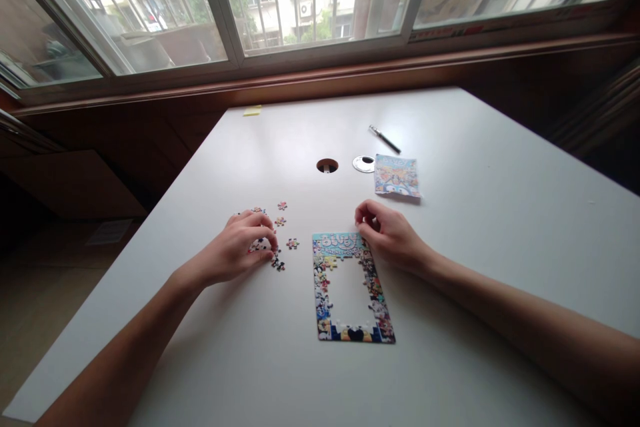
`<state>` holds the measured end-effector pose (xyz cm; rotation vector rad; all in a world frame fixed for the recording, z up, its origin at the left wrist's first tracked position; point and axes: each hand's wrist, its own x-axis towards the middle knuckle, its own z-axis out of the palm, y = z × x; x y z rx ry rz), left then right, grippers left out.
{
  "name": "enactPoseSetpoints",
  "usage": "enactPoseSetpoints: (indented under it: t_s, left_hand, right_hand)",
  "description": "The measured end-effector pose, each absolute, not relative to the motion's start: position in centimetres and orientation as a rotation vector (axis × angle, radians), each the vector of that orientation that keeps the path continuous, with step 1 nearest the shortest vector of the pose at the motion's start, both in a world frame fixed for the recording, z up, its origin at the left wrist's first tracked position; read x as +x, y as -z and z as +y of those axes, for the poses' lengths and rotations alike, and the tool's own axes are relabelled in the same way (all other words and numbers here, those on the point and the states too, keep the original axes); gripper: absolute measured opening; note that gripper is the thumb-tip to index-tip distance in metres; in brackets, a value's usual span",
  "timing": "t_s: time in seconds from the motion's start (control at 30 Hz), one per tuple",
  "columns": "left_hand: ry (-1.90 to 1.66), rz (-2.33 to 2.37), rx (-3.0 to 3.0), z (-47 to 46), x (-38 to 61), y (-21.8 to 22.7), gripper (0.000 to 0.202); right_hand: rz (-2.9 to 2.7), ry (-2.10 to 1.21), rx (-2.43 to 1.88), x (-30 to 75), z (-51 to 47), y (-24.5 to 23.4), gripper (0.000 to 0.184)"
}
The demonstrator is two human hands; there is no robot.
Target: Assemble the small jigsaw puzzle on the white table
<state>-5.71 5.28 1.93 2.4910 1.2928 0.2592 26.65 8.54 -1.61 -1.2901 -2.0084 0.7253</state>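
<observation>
The table point(475, 247) is white, smooth and matte. On it, at the near middle, lies a flat rectangular jigsaw puzzle point(338, 244). Only its colourful cartoon border is assembled, so it makes a frame, and the bare table shows through the middle. The inner edge of the frame is toothed by the knobs of the pieces.

Left of the puzzle lie the loose pieces point(293, 243), small, thin and knobbed; a few are scattered apart and others are in a little heap. The left hand point(240, 248) rests on this heap with its fingers curled down and the tips touching the pieces. I cannot tell whether it pinches one of them or only touches.

The right hand point(387, 233) lies just at the far right corner of the puzzle, its fingers bent inward and the thumb close against the forefinger. Whether a piece is between them I cannot tell (the fingers hide that spot).

Farther on the table there is a round hole point(327, 165), its pale round cap point(363, 163) just beside it, and a glossy printed card point(397, 175) right of the cap. Behind them lies a slim dark pen point(385, 139), and at the far edge a yellow note point(252, 110).
</observation>
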Motion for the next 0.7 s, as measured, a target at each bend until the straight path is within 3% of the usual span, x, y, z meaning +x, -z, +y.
enactPoseSetpoints:
  t_s: [0.7]
  left_hand:
    - [-0.430,1.218,2.485,4.9,-4.6,-2.3,0.007]
  right_hand:
    - [-2.017,-0.721,-1.287,26.7,8.6,1.6,0.006]
